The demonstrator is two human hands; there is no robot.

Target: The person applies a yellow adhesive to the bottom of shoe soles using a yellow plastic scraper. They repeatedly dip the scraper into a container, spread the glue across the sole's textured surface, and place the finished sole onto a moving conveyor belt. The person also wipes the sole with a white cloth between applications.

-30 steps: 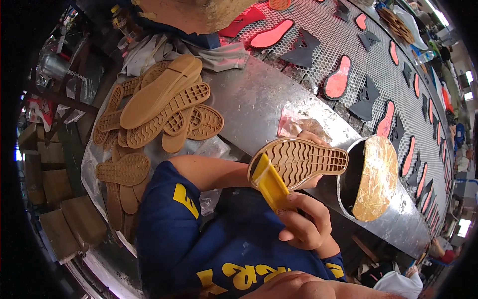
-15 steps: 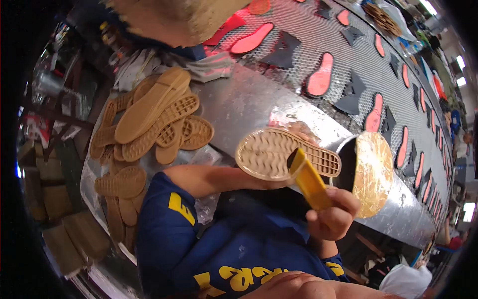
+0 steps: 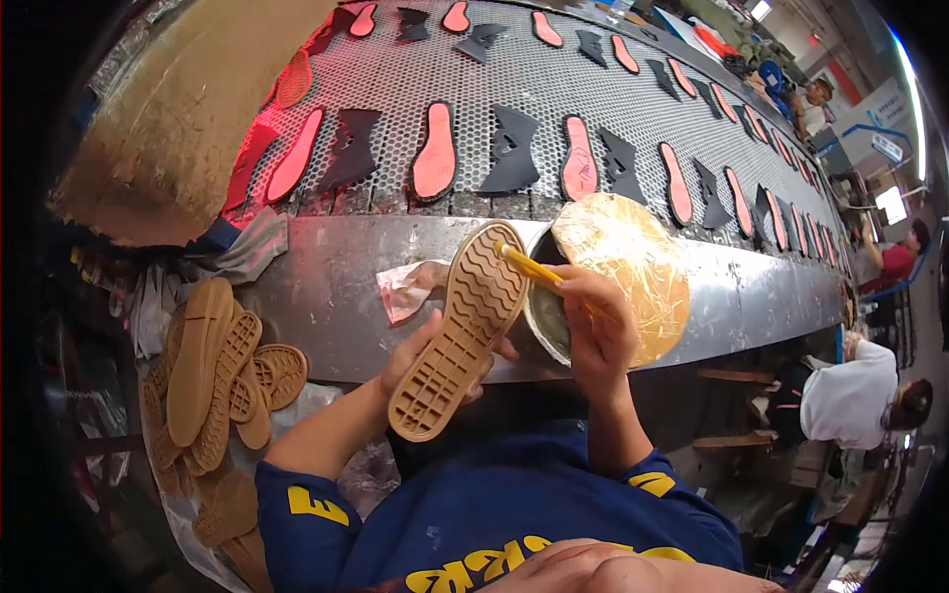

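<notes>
While the far side of the pot is taken up by a broad mesh bed, on which rows of pink insoles and dark cut pieces are laid out, a long metal ledge is stretched to both sides of the pot. Far to its left, a bulky tan block is seen, and nearer, also to its left, loose soles are heaped together. The right of the pot's mouth is hidden by a golden, film-wrapped disc. Just left of the pot, a single tan sole is held up, its ridged and gridded tread turned to view, its wide end toward the pot and its heel away. It is gripped by the left hand, the thumb laid along one edge and fingertips curled past the other. On the pot's near side, the right hand is closed about a yellow tool, pinched between thumb and fingers. The tool's tip is held at the sole's wide end; whether contact is made cannot be told. Also left of the pot, a crumpled pinkish scrap is seen on the ledge.
</notes>
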